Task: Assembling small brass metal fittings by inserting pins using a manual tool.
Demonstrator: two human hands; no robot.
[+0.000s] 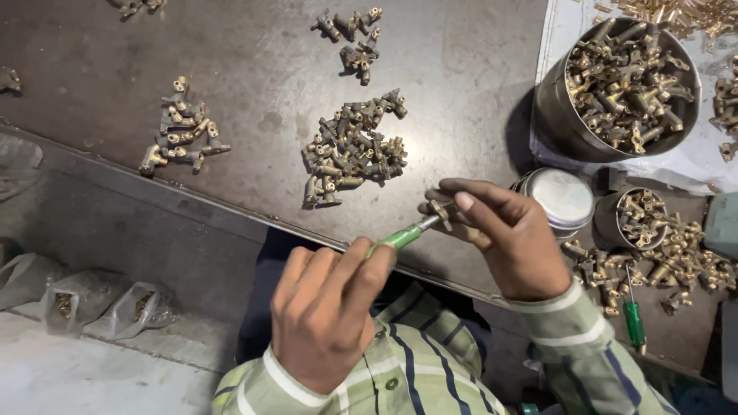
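Steadiness matters: right hand [507, 230] should keep its pinch on the fitting [441, 211] while left hand [327, 307], clamped on the screwdriver [403, 236], drives the tip straight.

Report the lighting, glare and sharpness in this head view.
Head view: soft, even light; the large round metal bucket casts a shadow to its left; mild glare on the round shiny metal lid; the right hand and green-handled screwdriver are sharp; wide-angle bending curves the dark metal table edge.

Dull brass fittings [354, 150], glossy green plastic screwdriver handle [400, 237], matt scuffed metal table [269, 69]
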